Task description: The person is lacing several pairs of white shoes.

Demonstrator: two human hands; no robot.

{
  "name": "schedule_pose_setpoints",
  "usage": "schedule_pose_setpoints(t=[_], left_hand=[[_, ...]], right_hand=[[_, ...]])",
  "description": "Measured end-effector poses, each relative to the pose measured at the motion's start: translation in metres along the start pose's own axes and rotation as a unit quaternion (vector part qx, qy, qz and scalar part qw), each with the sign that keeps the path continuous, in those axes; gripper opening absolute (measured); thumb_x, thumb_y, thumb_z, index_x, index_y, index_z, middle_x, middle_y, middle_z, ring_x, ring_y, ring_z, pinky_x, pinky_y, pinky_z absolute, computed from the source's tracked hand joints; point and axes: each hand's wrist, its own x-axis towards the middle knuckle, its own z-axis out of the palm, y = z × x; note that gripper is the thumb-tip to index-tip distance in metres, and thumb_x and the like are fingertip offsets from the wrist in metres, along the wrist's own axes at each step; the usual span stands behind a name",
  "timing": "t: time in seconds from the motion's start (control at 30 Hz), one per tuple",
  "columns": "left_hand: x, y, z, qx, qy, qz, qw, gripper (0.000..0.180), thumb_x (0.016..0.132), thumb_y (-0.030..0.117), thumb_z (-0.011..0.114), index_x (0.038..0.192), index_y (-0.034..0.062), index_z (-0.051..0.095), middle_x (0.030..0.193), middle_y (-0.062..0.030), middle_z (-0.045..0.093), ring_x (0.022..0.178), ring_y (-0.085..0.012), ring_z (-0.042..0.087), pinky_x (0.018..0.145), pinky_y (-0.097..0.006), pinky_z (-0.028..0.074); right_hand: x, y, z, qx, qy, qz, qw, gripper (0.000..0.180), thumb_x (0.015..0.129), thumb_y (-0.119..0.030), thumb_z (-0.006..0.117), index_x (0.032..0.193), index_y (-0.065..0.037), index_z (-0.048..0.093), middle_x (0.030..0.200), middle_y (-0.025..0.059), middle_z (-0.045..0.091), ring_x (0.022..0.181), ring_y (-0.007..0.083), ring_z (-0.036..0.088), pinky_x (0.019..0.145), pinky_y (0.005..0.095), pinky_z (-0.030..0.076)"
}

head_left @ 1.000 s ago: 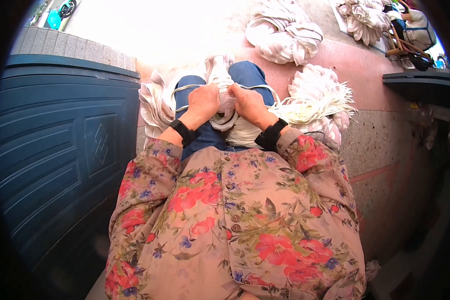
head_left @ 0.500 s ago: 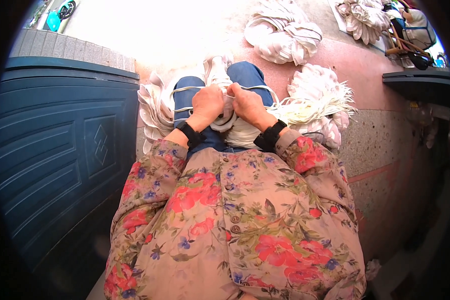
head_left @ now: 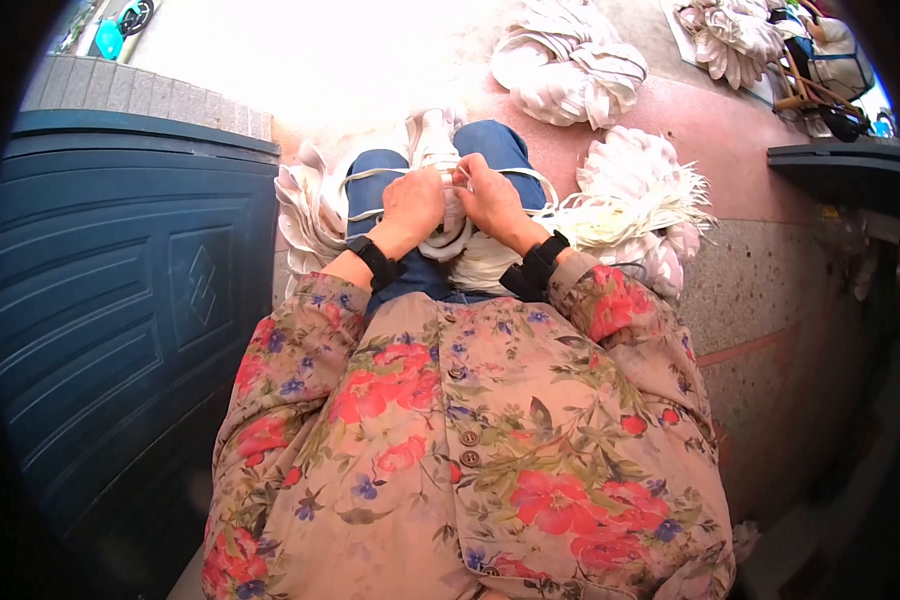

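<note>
Left hand (head_left: pixel 413 205) and right hand (head_left: pixel 492 207) nearly together over white shoe upper (head_left: pixel 431 143), angled inward, fingers curled; fingertips partly hidden, cannot tell grip.

Building entrance, with blue panelled door (head_left: pixel 100 290) and speckled floor (head_left: pixel 745 280)

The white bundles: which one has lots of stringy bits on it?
The white bundle just right of the person's right knee: loose cream strings spread across it. The other bundles show no such heap.

Pale shoe (head_left: pixel 432 145) between bent knees (head_left: pixel 496 146)
</note>
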Motion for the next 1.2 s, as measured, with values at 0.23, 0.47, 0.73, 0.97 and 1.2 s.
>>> schedule_pose_setpoints(t=[0.23, 0.47, 0.73, 0.97, 1.2], left_hand=[[0.004, 0.007, -0.024, -0.023, 0.126, 0.077, 0.989, 0.019, 0.078, 0.023, 0.053, 0.081, 0.0066, 0.062, 0.069, -0.0168, 0.06, 0.068, -0.0354, 0.059, 0.06, -0.042, 0.046], [0.035, 0.006, -0.078, -0.274, -0.089, 0.01, 0.958, 0.022, 0.081, 0.025, 0.057, 0.08, 0.003, 0.062, 0.069, -0.0033, 0.061, 0.069, -0.0123, 0.054, 0.067, -0.027, 0.041], [0.023, -0.062, -0.227, -0.593, 0.203, 0.05, 0.777, 0.022, 0.085, 0.022, 0.057, 0.095, 0.0023, 0.06, 0.078, -0.0025, 0.057, 0.073, -0.0087, 0.05, 0.068, -0.021, 0.042], [0.008, -0.073, -0.218, -0.616, 0.202, 0.044, 0.76, 0.025, 0.086, 0.022, 0.055, 0.097, 0.0003, 0.057, 0.078, -0.0035, 0.057, 0.074, -0.0109, 0.051, 0.067, -0.022, 0.042], [0.015, -0.065, -0.214, -0.567, 0.199, 0.039, 0.798, 0.028, 0.088, 0.022, 0.053, 0.109, 0.0032, 0.055, 0.09, -0.0038, 0.059, 0.078, -0.0103, 0.052, 0.069, -0.024, 0.042]], right_hand=[[0.015, 0.009, -0.008, 0.097, 0.131, 0.016, 0.986, 0.013, 0.074, -0.008, 0.056, 0.083, -0.003, 0.048, 0.074, 0.0142, 0.056, 0.067, 0.0305, 0.056, 0.062, 0.0361, 0.044], [0.023, -0.063, -0.088, 0.425, -0.007, 0.199, 0.883, 0.017, 0.083, -0.016, 0.053, 0.079, 0.0, 0.05, 0.072, 0.0069, 0.054, 0.065, 0.0166, 0.052, 0.058, 0.0322, 0.042], [0.001, -0.012, -0.031, 0.026, -0.046, -0.039, 0.998, 0.023, 0.085, -0.018, 0.047, 0.084, 0.002, 0.059, 0.083, 0.0214, 0.057, 0.081, 0.0361, 0.054, 0.073, 0.0399, 0.042], [0.008, -0.005, -0.014, 0.01, -0.079, 0.049, 0.996, 0.018, 0.079, -0.017, 0.054, 0.084, -0.002, 0.062, 0.082, 0.0188, 0.056, 0.082, 0.0352, 0.055, 0.073, 0.0401, 0.043], [0.014, -0.004, -0.002, -0.049, -0.035, 0.002, 0.998, 0.017, 0.078, -0.017, 0.055, 0.081, -0.002, 0.063, 0.083, 0.0194, 0.06, 0.082, 0.0342, 0.057, 0.073, 0.0396, 0.044]])
